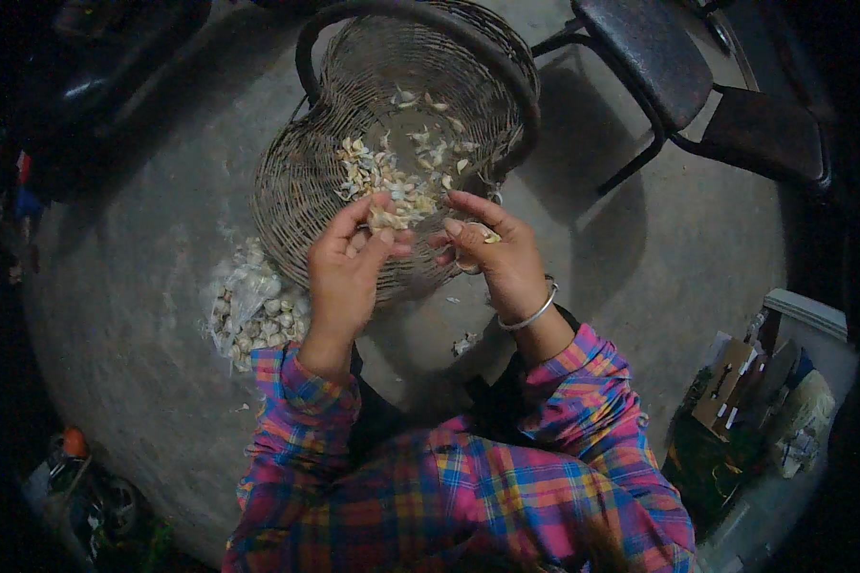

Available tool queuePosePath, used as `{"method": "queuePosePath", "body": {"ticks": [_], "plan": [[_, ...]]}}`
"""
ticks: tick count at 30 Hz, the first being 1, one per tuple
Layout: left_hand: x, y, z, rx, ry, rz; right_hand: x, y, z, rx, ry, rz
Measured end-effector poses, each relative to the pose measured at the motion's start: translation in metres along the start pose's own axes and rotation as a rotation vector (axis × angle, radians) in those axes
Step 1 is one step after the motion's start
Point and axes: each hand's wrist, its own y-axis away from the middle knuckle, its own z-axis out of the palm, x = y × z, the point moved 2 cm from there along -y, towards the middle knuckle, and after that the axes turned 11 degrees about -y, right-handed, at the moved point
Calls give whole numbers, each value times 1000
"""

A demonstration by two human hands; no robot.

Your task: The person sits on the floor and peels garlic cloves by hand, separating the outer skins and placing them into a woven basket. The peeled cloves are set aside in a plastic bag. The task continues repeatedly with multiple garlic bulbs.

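Note:
A wicker basket (287,186) with an arched handle stands before me, and many loose garlic cloves (373,166) lie inside it. Above its near part, my left hand (355,251) holds a piece of garlic (388,219) between thumb and fingers. To its right is my right hand (491,247), its palm curled around garlic pieces (469,263), with a small pale clove by the thumb. The index finger and thumb of that hand are apart. The two hands do not touch. On the floor left of the basket, whole garlic bulbs (261,326) sit in a clear plastic bag (247,286).
A dark chair (652,64) stands at the upper right, beyond the basket. Bits of garlic skin (465,344) lie on the concrete floor near me. A cardboard piece (724,387) and other items fill the lower right; an orange object (74,442) is at the lower left.

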Motion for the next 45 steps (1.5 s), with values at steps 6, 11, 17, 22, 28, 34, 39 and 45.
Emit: {"method": "queuePosePath", "body": {"ticks": [6,11,17,22,28,34,39,45], "plan": [[-2,7,9,-83,-107,49,1,3,4,-107,248,60],[-10,9,10,-67,-177,96,11,0,-1,-149,407,-177],[-16,10,15,21,-152,82,16,6,5,-49,480,-357],[-16,9,20,70,-82,12,18,9,4,48,449,-297],[-9,1,10,60,226,-103,12,8,5,71,209,-69],[0,2,8,-80,-101,-118,16,9,0,-105,364,-119],[-7,1,1,-111,-212,-100,11,9,3,-140,508,-147],[-12,2,-1,-78,-335,-21,14,7,2,-184,715,-412]]}}
